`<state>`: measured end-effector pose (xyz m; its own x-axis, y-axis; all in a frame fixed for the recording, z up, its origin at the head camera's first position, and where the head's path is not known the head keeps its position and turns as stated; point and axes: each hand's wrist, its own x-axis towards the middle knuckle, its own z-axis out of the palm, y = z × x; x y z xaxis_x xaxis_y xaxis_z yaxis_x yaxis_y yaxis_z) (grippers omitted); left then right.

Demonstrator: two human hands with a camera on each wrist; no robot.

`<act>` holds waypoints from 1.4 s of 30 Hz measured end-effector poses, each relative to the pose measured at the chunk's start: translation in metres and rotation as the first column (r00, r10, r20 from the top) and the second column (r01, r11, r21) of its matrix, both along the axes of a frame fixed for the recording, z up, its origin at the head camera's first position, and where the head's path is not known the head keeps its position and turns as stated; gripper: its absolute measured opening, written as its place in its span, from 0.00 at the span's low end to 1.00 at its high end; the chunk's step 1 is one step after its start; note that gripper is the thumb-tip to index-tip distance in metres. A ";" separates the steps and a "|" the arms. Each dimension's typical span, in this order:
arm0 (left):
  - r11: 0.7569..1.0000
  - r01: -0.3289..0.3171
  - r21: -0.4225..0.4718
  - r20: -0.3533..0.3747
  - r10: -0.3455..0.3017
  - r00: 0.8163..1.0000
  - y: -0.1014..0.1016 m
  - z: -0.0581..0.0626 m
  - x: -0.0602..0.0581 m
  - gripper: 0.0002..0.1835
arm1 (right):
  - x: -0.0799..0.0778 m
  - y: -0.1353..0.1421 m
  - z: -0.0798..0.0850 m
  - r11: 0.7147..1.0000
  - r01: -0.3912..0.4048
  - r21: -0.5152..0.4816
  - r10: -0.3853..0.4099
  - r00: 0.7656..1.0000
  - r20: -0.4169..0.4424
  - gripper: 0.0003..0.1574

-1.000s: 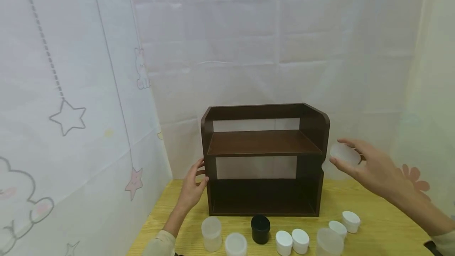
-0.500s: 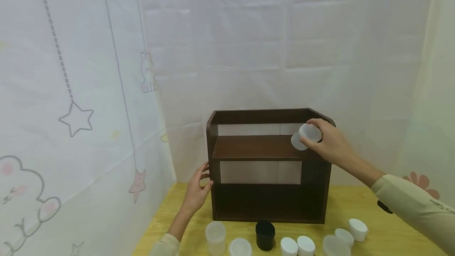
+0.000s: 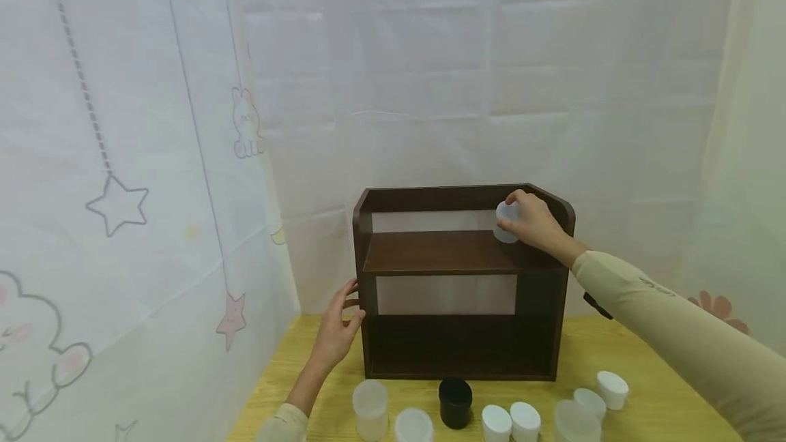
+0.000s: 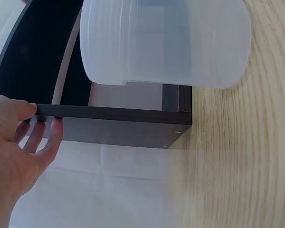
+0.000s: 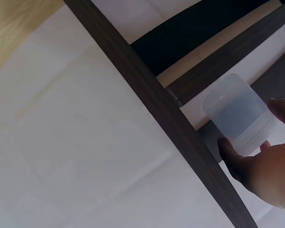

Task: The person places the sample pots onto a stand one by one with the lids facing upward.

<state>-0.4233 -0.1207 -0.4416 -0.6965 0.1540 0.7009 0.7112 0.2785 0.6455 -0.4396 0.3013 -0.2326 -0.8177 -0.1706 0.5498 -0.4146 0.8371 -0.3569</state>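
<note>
Closest to us, along the front of a wood-grain table [image 3: 589, 353], stands a row of jars. From left to right we find a translucent plastic jar [image 3: 370, 411], a second translucent jar [image 3: 414, 427] cut off by the lower edge, a black jar [image 3: 456, 402], two small white jars [image 3: 525, 421] side by side, and a wider translucent jar [image 3: 577, 421] with two more white jars [image 3: 613, 389] just behind it.

Beyond them sits a dark brown two-tier shelf unit [image 3: 460, 346]. The left hand [image 3: 334, 333] grips its left side panel, thumb on the front edge and fingers curled round the outside. Well apart from it, the right hand [image 3: 533, 220] pinches a frosted jar [image 5: 235, 107] between thumb and fingers, above the right part of the upper shelf [image 3: 430, 251]. We cannot tell whether the frosted jar touches the board.

We judge the step in hand to be setting the frosted jar on the upper shelf, with the left hand bracing the unit. The next move seems to call for settling its base flat, then loosening the pinch.

Farthest back hangs a pale, creased curtain [image 3: 430, 87].
</note>
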 end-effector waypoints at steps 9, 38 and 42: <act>1.000 -0.006 0.007 -0.037 0.006 0.999 0.010 0.003 0.010 0.37 | -0.026 0.010 -0.014 0.998 0.060 0.008 -0.060 0.994 0.091 0.32; 0.998 0.050 0.025 -0.043 -0.049 0.998 0.036 0.019 0.021 0.35 | -0.019 0.026 -0.019 0.984 0.135 0.118 -0.144 0.987 0.074 0.36; 0.999 0.039 0.025 -0.048 -0.037 0.998 0.031 0.012 0.010 0.36 | -0.005 0.017 -0.012 0.990 0.109 0.090 -0.121 0.983 0.137 0.40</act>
<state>-0.4133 -0.0895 -0.4297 -0.6562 0.1610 0.7372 0.7510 0.2343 0.6173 -0.4448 0.3187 -0.2448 -0.9030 -0.1105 0.4151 -0.2642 0.9049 -0.3337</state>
